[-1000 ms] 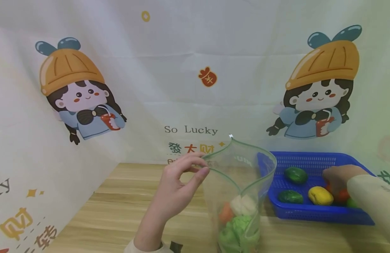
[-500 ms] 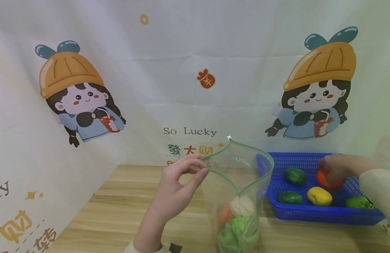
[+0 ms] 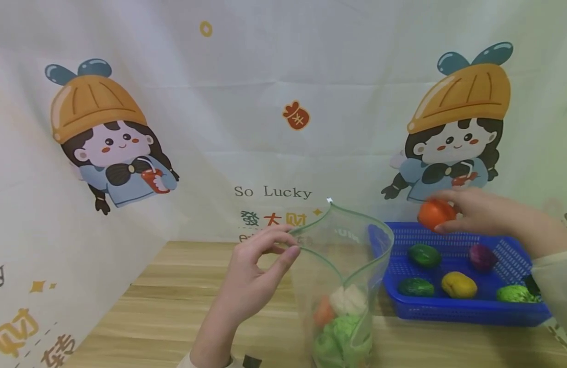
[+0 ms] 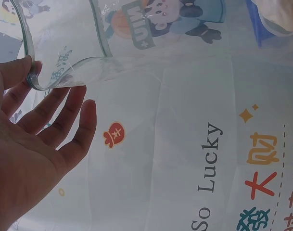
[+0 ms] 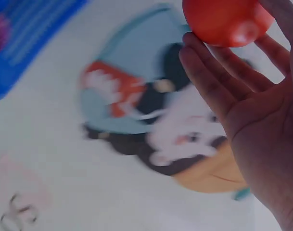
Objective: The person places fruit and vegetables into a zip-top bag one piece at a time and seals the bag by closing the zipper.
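My left hand (image 3: 255, 276) pinches the green-edged rim of a clear zip bag (image 3: 306, 286) between thumb and fingers, and the mouth gapes wide. In the left wrist view, the thumb and index finger of that hand (image 4: 45, 130) lie on either side of the rim. Inside the bag are an orange piece (image 3: 323, 311), a whitish lump (image 3: 349, 299) and leafy green vegetables (image 3: 343, 332). My right hand (image 3: 485, 212) holds a red tomato (image 3: 434, 214) in its fingers above the basket's back edge. The right wrist view has the tomato (image 5: 225, 21) at the fingertips.
A blue plastic basket (image 3: 462, 313) stands right of the bag. It holds two dark green vegetables (image 3: 424, 255), a yellow one (image 3: 459, 284), a purple round one (image 3: 482, 256) and a light green one (image 3: 518, 294). A printed cloth (image 3: 246, 128) hangs behind the wooden table (image 3: 173, 306).
My right hand has lifted the tomato out of the basket and moved up and left, uncovering the purple vegetable. The left hand keeps its hold on the bag rim.
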Motion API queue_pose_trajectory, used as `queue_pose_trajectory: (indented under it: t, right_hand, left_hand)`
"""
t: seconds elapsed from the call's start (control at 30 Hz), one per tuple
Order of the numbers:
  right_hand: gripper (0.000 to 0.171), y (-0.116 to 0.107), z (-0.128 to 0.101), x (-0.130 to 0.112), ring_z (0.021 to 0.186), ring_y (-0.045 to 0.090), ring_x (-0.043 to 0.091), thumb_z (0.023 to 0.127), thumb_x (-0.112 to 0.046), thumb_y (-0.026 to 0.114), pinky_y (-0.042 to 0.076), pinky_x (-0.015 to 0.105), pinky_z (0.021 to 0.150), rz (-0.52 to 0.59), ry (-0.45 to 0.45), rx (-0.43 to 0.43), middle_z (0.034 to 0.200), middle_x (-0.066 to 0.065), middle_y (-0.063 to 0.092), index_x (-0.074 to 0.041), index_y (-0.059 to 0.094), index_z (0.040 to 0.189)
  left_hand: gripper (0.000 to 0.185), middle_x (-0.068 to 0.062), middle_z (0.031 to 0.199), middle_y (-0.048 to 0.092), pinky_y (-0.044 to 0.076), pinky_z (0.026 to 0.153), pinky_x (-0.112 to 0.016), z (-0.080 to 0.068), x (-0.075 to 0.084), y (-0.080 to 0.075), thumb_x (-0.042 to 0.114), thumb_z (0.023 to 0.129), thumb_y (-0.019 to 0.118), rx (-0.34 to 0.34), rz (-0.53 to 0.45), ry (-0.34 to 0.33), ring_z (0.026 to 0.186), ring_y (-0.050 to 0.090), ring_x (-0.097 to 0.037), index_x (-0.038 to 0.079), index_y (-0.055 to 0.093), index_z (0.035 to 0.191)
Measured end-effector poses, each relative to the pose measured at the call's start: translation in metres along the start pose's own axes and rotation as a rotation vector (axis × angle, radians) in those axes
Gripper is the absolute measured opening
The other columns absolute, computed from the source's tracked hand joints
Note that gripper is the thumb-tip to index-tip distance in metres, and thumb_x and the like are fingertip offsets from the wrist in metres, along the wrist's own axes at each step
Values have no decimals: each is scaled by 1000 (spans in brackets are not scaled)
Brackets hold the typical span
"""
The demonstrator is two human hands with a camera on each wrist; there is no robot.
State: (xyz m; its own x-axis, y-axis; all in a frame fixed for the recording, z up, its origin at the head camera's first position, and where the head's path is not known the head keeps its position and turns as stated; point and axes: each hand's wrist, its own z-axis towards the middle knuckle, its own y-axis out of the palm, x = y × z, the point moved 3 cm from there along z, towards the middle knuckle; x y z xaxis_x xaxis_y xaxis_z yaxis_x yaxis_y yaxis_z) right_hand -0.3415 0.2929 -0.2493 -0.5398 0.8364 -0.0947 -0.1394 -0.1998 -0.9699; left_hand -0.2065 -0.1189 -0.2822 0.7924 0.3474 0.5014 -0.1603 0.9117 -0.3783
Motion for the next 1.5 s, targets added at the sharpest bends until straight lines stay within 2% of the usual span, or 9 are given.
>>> queue_pose_trajectory:
  t: [0.27, 0.33, 0.5, 0.57, 0.73, 1.0, 1.13, 1.3, 1.5]
  right_hand:
    - [70, -17, -29, -67, 113, 73, 38, 86, -30, 91, 60, 66, 92, 57, -67, 263, 132, 14, 72, -12, 60, 147]
    - [72, -15, -38, -81, 114, 74, 35, 83, -26, 94, 62, 50, 98, 84, -92, 367, 135, 11, 72, -15, 62, 147]
    - [82, -5, -59, -107, 116, 66, -8, 69, -7, 99, 44, -1, 98, 210, -193, 630, 130, 6, 74, -15, 66, 143]
    - [74, -1, -66, -115, 118, 57, -18, 75, -16, 98, 43, -2, 99, 230, -239, 700, 127, 9, 74, -11, 67, 141]
    - [77, 1, -70, -132, 126, 58, -12, 92, -63, 73, 44, 2, 107, 235, -320, 849, 125, 19, 72, 1, 68, 136]
    - [82, 3, -60, -156, 140, 54, -2, 97, -64, 67, 41, 16, 122, 248, -360, 1083, 124, 32, 68, 11, 65, 128]
    - [82, 9, -58, -167, 135, 60, -4, 96, -60, 71, 46, 12, 115, 340, -365, 1097, 132, 20, 70, 13, 61, 131]
    - [73, 15, -58, -175, 120, 67, -8, 88, -36, 88, 56, 8, 94, 487, -327, 887, 141, -10, 68, 1, 59, 145]
    - [85, 21, -57, -178, 99, 75, -1, 68, 0, 97, 62, 13, 76, 515, -396, 672, 130, 10, 72, -6, 62, 146]
  left_hand:
    - [2, -11, 119, 78, 66, 91, -32, 1, 0, 0, 8, 100, 72, -5, -3, 17, 115, 75, -28, 8, 74, 101]
    - [3, -11, 117, 78, 66, 91, -32, 1, -1, -1, 6, 100, 73, 0, -3, 21, 116, 74, -28, 9, 73, 101]
    - [5, -10, 115, 78, 66, 91, -33, 0, -1, -2, 6, 100, 72, 1, -2, 7, 116, 75, -27, 10, 73, 101]
    - [5, -10, 116, 78, 66, 91, -33, -1, -2, -1, 6, 100, 72, -3, -8, 0, 116, 75, -27, 10, 73, 101]
    - [6, -10, 110, 78, 66, 90, -33, -1, -1, 1, 3, 99, 72, 0, -14, 23, 121, 72, -29, 9, 73, 100]
    - [5, -11, 114, 78, 66, 90, -33, 1, 0, 0, 4, 99, 72, -10, -12, 31, 116, 75, -29, 8, 73, 100]
    - [4, -11, 114, 78, 66, 91, -33, 3, 1, 1, 4, 100, 72, -15, -17, 37, 119, 74, -29, 8, 74, 101]
    - [4, -10, 112, 79, 65, 91, -32, 3, 4, 1, 10, 101, 72, -15, -16, 51, 123, 72, -30, 6, 74, 101]
    - [2, -9, 116, 79, 66, 91, -33, 1, 3, 0, 8, 100, 73, -11, -4, 30, 120, 74, -30, 7, 74, 100]
